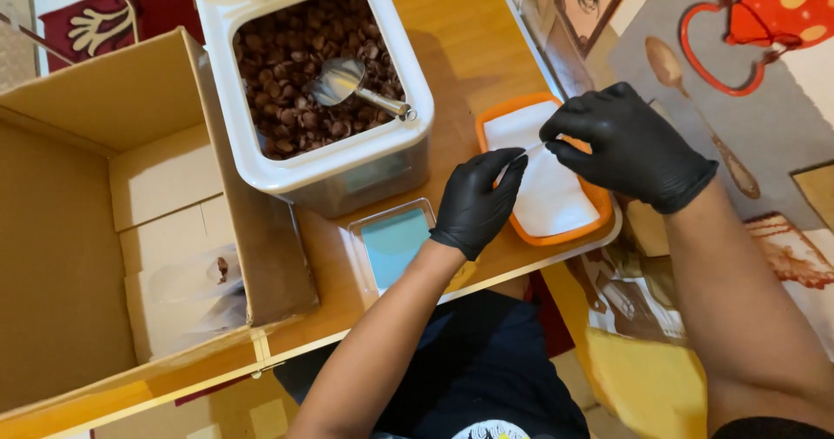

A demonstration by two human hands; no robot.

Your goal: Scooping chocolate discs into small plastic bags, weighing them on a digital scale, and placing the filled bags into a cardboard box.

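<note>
While both gloved hands pinch a thin clear bag (532, 149) over the orange tray (599, 198) at the bench's right edge, left hand (476, 203) and right hand (627, 144) look mid-opening; next needs its mouth spread.

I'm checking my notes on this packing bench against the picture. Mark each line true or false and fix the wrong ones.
1. Both hands wear black gloves. True: left hand, right hand.
2. The metal scoop lies in the white bin of brown pieces. True.
3. The orange tray holds brown pieces. False: it holds white sheets.
4. The cardboard box is shut. False: it stands open.
5. The right hand pinches the scoop. False: it pinches something thin and white over the tray.
</note>
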